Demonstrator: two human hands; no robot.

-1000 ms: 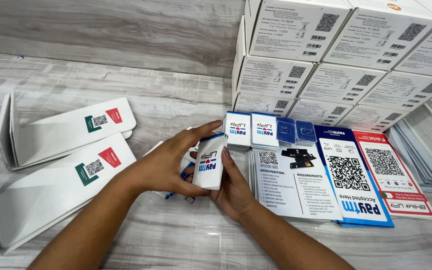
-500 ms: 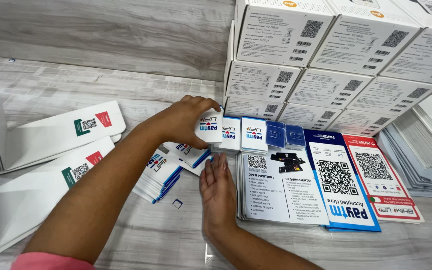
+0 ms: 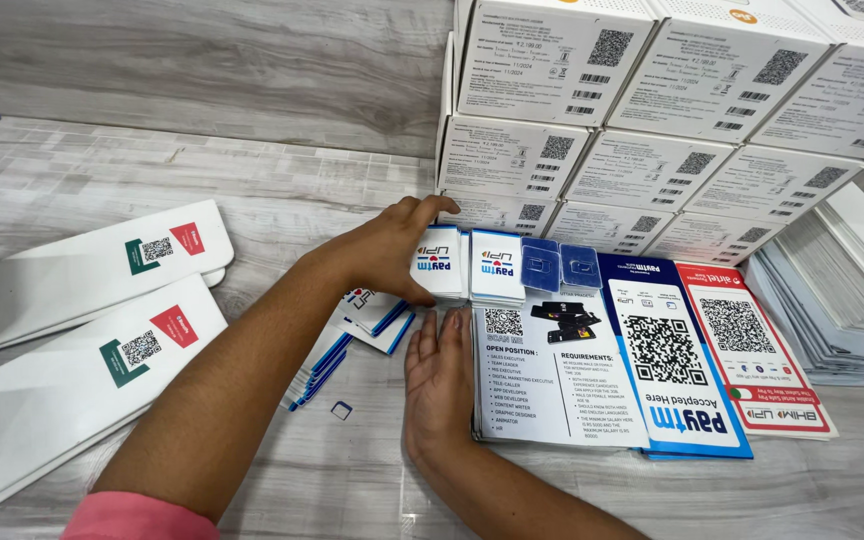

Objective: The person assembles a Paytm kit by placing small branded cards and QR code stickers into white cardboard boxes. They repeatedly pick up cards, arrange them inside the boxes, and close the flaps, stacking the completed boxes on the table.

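Since half a second ago the left hand [image 3: 382,255] has barely shifted: it stays curled over the small white card stack [image 3: 439,268] near the middle of the frame, thumb below and fingers over the top edge. The right hand [image 3: 439,380] remains flat on the table, palm down, fingers straight, holding nothing, its fingertips just beside the left edge of the white leaflet pile [image 3: 552,375]. A second ago the left hand held a small white pack up in front of the cards; now the grasped stack sits in the row with the others.

The stack in the left hand stands nearly upright, its printed face turned toward the lower right of the frame, its long axis running up and down the picture with a slight lean to the left. Just right of it stands a second white card stack [image 3: 497,265], then two blue plastic cases [image 3: 560,265].

Loose blue-edged cards [image 3: 352,330] lie fanned under the left forearm. White boxes [image 3: 592,110] are stacked in the upper right, and folded white stands [image 3: 82,300] lie at the left on the grey wood-grain floor [image 3: 202,110].
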